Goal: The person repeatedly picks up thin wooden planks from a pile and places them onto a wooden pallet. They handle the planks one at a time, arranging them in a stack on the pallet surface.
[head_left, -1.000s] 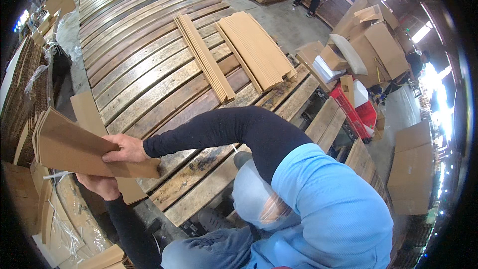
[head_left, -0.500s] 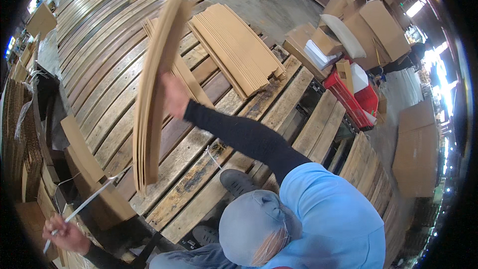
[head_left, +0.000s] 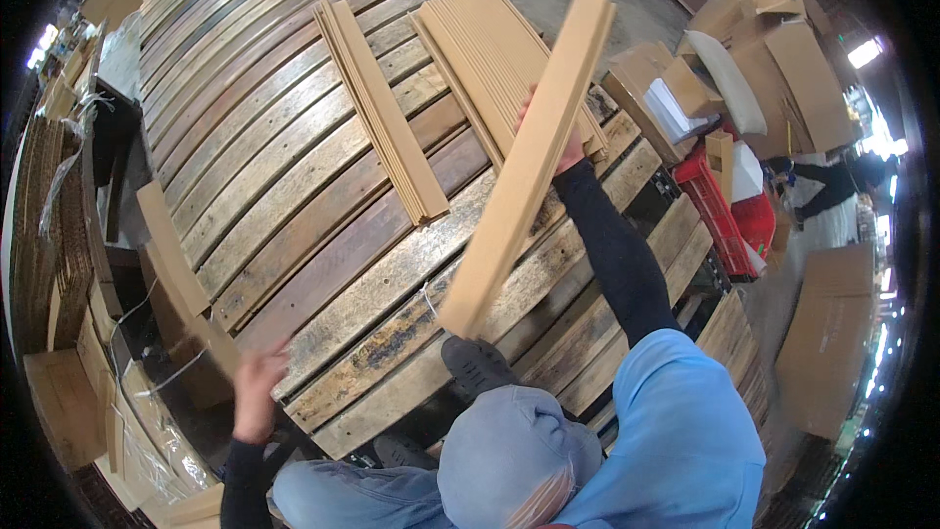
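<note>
A long folded cardboard strip [head_left: 529, 162] slants across the middle of the view, raised above the pallet slats. My right hand [head_left: 571, 144] grips it from its right side, the fingers partly hidden behind it. At lower left my left hand [head_left: 259, 387], somewhat blurred, is empty with its fingers apart. Beside that hand a white strap [head_left: 178, 373] hangs over cardboard. On the slats lies a narrow bundle of cardboard strips [head_left: 377, 108]. Behind the held strip is a wider row of folded cardboard strips [head_left: 487, 54], partly covered by it.
Wooden pallets [head_left: 294, 196] form the surface around the cardboard, with dark gaps between slats. A red crate [head_left: 713, 211] and open cardboard boxes [head_left: 783, 69] stand at right. Stacked cardboard [head_left: 59, 225] rises at far left. A large carton [head_left: 827, 333] stands at lower right.
My right hand has swung the cardboard rightward, from over the narrow bundle to in front of the wider row. My left hand has let go of the white strap and moved right and up.
</note>
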The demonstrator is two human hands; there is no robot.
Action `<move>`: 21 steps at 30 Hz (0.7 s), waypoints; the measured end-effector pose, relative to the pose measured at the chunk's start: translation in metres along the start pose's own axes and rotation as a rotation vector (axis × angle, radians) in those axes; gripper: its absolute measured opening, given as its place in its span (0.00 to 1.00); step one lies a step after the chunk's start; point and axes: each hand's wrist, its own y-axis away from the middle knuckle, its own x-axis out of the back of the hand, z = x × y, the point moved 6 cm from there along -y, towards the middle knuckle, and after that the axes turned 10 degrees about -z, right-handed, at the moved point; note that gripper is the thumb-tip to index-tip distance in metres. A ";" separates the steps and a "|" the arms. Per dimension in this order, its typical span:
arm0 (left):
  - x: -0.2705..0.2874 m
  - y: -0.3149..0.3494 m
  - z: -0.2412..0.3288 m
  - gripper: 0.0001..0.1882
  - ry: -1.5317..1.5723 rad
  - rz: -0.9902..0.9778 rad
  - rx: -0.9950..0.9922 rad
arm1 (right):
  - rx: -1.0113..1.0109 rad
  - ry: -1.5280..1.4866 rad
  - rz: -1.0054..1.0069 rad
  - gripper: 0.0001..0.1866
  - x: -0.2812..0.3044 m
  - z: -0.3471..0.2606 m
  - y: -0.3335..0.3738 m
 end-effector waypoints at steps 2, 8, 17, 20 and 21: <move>-0.100 -0.036 0.056 0.38 -0.215 -0.268 -0.073 | -0.116 -0.189 -0.087 0.22 -0.011 0.048 -0.009; -0.249 -0.166 0.075 0.39 0.189 -0.252 -0.292 | -0.509 -0.151 -0.073 0.25 -0.037 0.187 -0.043; -0.229 -0.187 0.073 0.31 0.418 -0.086 -0.357 | -0.180 0.437 0.305 0.17 -0.124 0.150 -0.003; -0.229 -0.203 0.086 0.31 0.444 -0.161 -0.341 | -0.146 0.856 0.219 0.21 -0.134 0.153 0.033; -0.229 -0.208 0.084 0.31 0.422 -0.185 -0.328 | -0.201 0.902 0.205 0.22 -0.130 0.152 0.034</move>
